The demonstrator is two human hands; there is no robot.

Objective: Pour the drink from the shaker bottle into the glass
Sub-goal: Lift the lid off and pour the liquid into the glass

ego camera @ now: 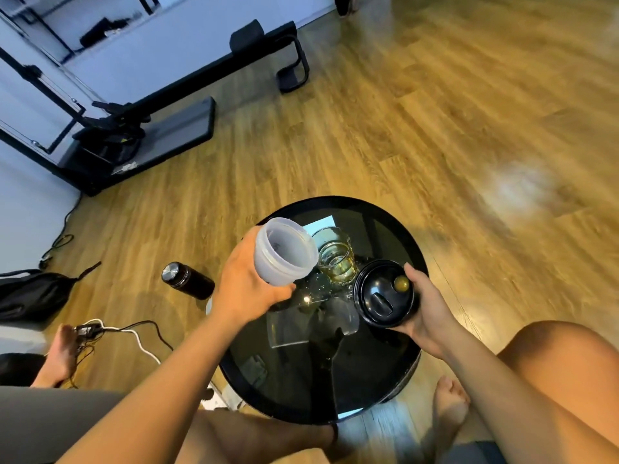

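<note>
Head view looks down on a wooden plank floor (385, 128) that fills most of the scene, with a black exercise machine (140, 122) against the pale wall at the upper left. Nearer, a round black table (395, 373) with a glossy glass top sits between the person's bare knees. On the floor to its left lie a dark bag (30, 293), a tangle of cables (110, 333) and a black flask (187, 280) on its side.

Over the table's far left part, the left hand (249, 289) grips the frosted shaker bottle (284, 252) around its lower body, tilted so its open mouth faces the camera; no liquid is visible inside. Just to its right, touching it in this view, the clear glass (336, 256) stands upright on the table, holding amber drink in its lower part. Right of the glass, the right hand (423, 309) holds the black shaker lid (383, 294) by its edge, underside up, with a yellowish drop at its spout opening. Small droplets (318, 286) speckle the tabletop beside the glass.
</note>
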